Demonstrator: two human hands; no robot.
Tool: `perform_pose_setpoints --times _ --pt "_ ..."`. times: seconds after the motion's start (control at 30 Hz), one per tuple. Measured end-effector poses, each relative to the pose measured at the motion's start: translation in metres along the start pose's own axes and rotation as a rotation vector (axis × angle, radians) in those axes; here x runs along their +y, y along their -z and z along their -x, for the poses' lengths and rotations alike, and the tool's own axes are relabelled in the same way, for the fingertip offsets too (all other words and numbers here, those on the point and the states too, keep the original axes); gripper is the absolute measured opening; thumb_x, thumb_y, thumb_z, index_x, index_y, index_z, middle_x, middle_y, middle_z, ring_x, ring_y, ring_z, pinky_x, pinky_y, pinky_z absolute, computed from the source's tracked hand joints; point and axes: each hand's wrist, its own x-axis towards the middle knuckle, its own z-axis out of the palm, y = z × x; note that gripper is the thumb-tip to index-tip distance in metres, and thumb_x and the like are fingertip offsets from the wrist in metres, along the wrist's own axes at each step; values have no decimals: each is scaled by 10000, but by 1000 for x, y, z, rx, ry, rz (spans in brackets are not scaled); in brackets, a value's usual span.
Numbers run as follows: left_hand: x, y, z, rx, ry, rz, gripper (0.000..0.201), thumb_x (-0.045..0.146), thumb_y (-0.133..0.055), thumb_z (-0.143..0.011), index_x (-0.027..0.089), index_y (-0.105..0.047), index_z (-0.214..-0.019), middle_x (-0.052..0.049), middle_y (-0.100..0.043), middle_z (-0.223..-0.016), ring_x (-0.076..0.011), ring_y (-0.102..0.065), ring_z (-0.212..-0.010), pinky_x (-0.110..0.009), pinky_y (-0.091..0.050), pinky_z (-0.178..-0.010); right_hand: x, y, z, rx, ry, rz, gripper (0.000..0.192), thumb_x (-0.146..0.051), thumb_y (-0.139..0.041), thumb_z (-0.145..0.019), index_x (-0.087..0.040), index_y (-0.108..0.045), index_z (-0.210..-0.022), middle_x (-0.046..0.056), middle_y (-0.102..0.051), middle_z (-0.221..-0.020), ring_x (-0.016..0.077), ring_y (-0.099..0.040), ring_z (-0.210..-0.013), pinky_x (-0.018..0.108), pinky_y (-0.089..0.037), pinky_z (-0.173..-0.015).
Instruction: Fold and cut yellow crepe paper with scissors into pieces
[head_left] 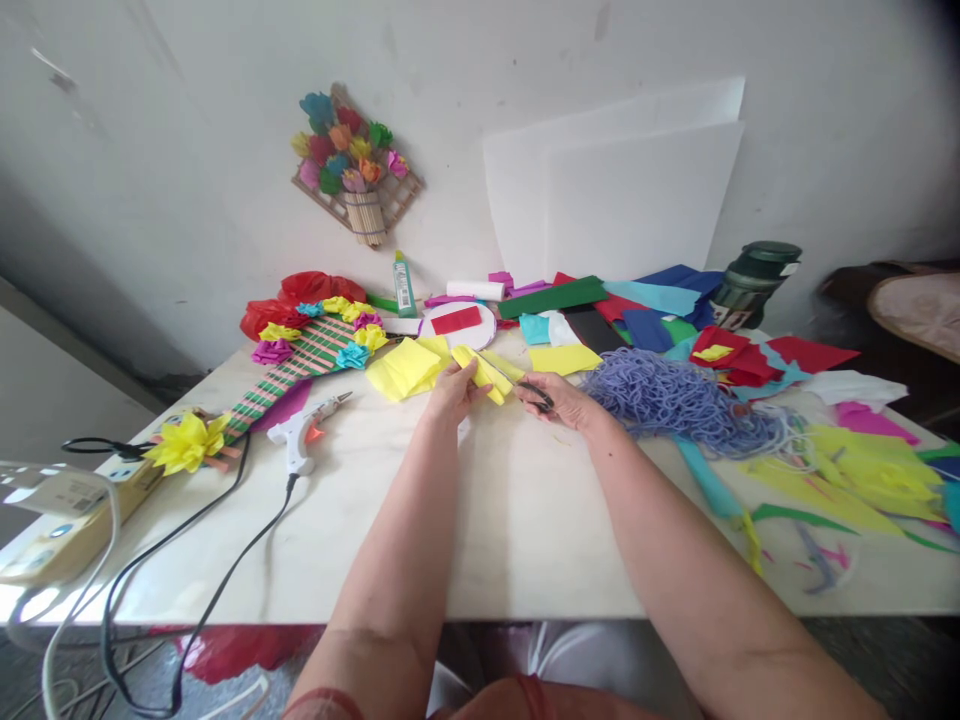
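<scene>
My left hand (453, 393) is closed on a folded piece of yellow crepe paper (480, 372) above the middle of the table. In my right hand (561, 400) is a pair of scissors with black handles (537, 396). The scissors' blades point left and reach the yellow paper; whether they are parted cannot be made out. More yellow crepe paper (405, 368) lies just left of my left hand, and a flat yellow sheet (564, 359) is behind my right hand.
A white glue gun (297, 438) with a black cord lies at left, near a power strip (52, 540) and a paper-flowered, guitar-like craft (289, 372). At right are a heap of purple-blue yarn (667, 395), coloured paper scraps (862, 465) and a dark bottle (754, 285).
</scene>
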Motion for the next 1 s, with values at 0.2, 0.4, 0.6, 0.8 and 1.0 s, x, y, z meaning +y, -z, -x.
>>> perform_pose_setpoints --times 0.2,0.4,0.6,0.8,1.0 --pt "1 -3 2 -5 -17 -51 102 161 -553 -766 121 -552 -860 -47 -611 -743 -91 -591 -580 -222 -538 -572 -2 -2 1 -16 24 -25 311 -455 -577 -608 -189 -425 -656 -72 -401 -472 40 -313 -365 169 -177 -324" --pt "0 -4 2 1 -19 -82 113 178 -590 -742 116 -558 -831 -33 -595 -672 -85 -583 -571 -229 -538 -594 -5 -4 1 -7 47 -26 320 -470 -570 -603 -189 -421 -637 -71 -407 -462 42 -311 -357 176 -188 -319" --pt "-1 -4 3 -18 -27 -95 119 183 -583 -748 121 -556 -846 -44 -608 -696 -101 -598 -591 -240 -540 -591 -2 -5 -1 8 45 -6 299 -452 -578 -603 -186 -452 -652 -73 -411 -462 43 -316 -356 177 -204 -322" --pt "0 -4 4 3 -37 -88 98 172 -570 -756 125 -550 -839 -45 -610 -700 -101 -599 -588 -236 -537 -586 -5 -7 0 22 66 -26 335 -485 -580 -597 -189 -429 -635 -72 -382 -473 45 -314 -387 171 -197 -332" --pt "1 -4 4 9 -37 -89 94 169 -559 -762 123 -545 -843 -48 -607 -701 -108 -604 -603 -244 -538 -596 -1 -5 -4 36 118 7 340 -506 -552 -633 -178 -469 -664 -63 -394 -467 47 -298 -372 186 -169 -317"
